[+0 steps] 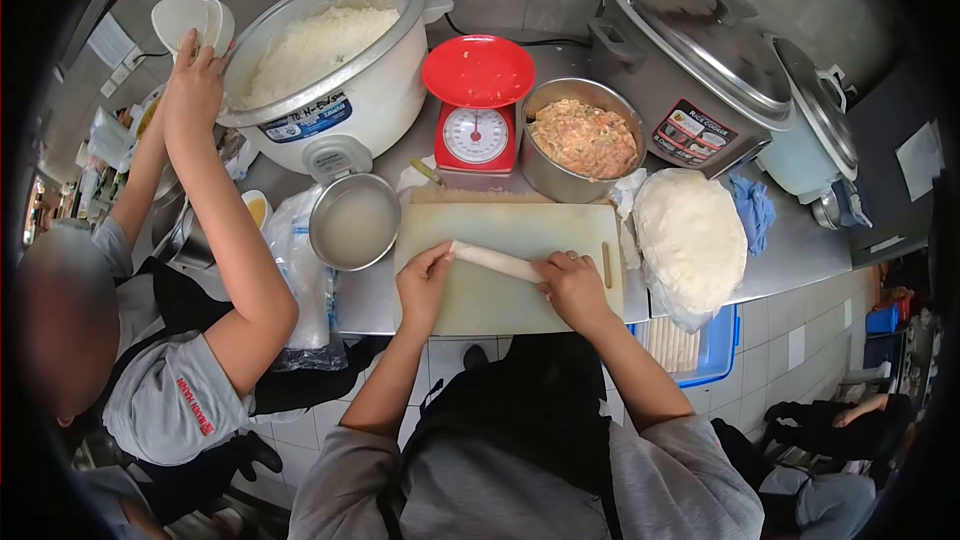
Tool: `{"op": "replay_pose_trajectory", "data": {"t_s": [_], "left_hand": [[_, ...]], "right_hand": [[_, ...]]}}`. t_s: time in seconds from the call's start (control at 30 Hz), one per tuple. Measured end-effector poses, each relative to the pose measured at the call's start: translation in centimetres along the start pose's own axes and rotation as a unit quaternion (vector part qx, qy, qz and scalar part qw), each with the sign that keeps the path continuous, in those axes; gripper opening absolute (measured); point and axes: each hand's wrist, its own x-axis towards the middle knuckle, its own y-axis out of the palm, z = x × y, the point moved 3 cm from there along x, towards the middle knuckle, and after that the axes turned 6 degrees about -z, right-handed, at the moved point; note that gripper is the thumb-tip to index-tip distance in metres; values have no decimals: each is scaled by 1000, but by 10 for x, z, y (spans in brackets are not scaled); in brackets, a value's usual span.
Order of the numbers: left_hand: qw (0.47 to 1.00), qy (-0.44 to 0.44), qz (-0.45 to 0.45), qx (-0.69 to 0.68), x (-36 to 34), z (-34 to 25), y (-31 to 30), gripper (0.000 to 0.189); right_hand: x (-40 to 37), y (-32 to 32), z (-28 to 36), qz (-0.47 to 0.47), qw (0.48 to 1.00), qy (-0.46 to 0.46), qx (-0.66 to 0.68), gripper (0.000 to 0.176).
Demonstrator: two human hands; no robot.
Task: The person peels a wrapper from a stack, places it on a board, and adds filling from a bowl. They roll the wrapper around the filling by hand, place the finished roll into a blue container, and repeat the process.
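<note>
A long, thin white roll (pixel 495 260) lies slanted over the pale cutting board (pixel 500 310). My left hand (pixel 428 275) has its fingers closed on the roll's left end, and my right hand (pixel 572 285) grips the right end. Behind the board stand a red scale (pixel 475 135) and a metal pot of orange-pink filling (pixel 585 140). To the right sits a stack of round white wrappers (pixel 690 245) on plastic. A metal bowl of cloudy liquid (pixel 353 223) is left of the board.
At left, a co-worker's hands (pixel 195 80) hold white bowls beside a large rice cooker (pixel 340 120). A lidded rice cooker (pixel 700 50) stands at the back right. Below the table's right edge is a blue tray (pixel 733 340) with several rolls. Another person (pixel 830 450) is at lower right.
</note>
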Motion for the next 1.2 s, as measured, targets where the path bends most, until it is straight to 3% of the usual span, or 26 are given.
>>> {"op": "replay_pose_trajectory", "data": {"t_s": [0.27,0.33,0.4,0.47,0.63,0.73,0.8,0.87,0.93,0.97,1.1,1.2], "left_hand": [[997,-44,47,36,20,-2,8,15],[999,-6,48,14,17,-1,4,26],[999,34,31,-11,11,1,4,35],[991,126,22,27,9,14,-1,41],[997,76,13,-6,5,11,-7,41],[997,68,11,-22,4,12,-8,40],[998,65,5,-13,2,4,-5,39],[998,69,5,-7,1,4,-5,40],[997,72,1,17,3,9,-6,40],[997,72,2,20,3,7,-4,41],[994,66,-14,81,3,1,1,42],[987,89,-25,135,4,0,1,43]], "right_hand": [[6,3,6,-9,1000,-5,-28,28],[18,7,15,-20,999,-14,-43,22],[21,43,14,46,998,7,-42,30],[27,53,22,68,992,14,-106,26],[25,19,1,181,981,29,63,17],[7,-26,-33,238,897,74,364,28],[-19,-78,-50,170,865,89,463,36],[-66,-123,-74,75,784,218,577,43],[-127,-165,-116,-56,797,212,563,44],[-159,-183,-131,-151,748,221,608,43],[-265,-230,-202,-400,720,358,439,37],[-335,-206,-280,-419,737,453,275,32]]}}
